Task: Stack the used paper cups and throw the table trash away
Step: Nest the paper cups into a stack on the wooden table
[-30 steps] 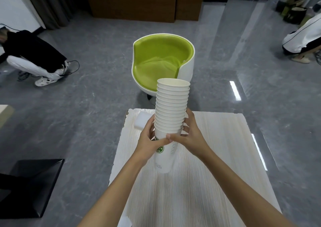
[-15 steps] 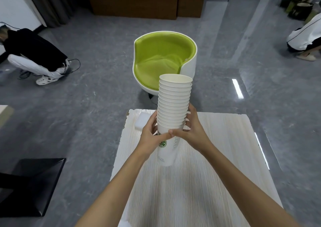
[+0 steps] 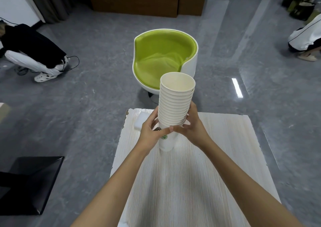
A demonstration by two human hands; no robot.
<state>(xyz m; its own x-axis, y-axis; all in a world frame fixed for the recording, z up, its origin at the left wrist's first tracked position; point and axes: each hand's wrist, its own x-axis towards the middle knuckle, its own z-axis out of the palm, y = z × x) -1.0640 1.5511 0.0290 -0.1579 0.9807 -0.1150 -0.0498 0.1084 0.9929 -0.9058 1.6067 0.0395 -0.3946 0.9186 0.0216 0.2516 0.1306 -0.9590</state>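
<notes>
Our left hand [image 3: 150,131] and right hand [image 3: 192,128] are covering the middle of the cup stack [image 3: 175,105] and half its green logo; the frame is cutting off a crouching person [image 3: 29,52] at left.

A stack of cups [image 3: 175,105] stands on the table [image 3: 217,157], a chair [image 3: 165,56] behind, a pad [image 3: 141,122] left.

Pale wood-grain table [image 3: 199,174] on a grey floor [image 3: 83,122]

A white flat block [image 3: 140,122] lies near its far left corner; the stack of paper cups [image 3: 173,112] stands upright toward the far end, its base apparently resting on the tabletop.
</notes>
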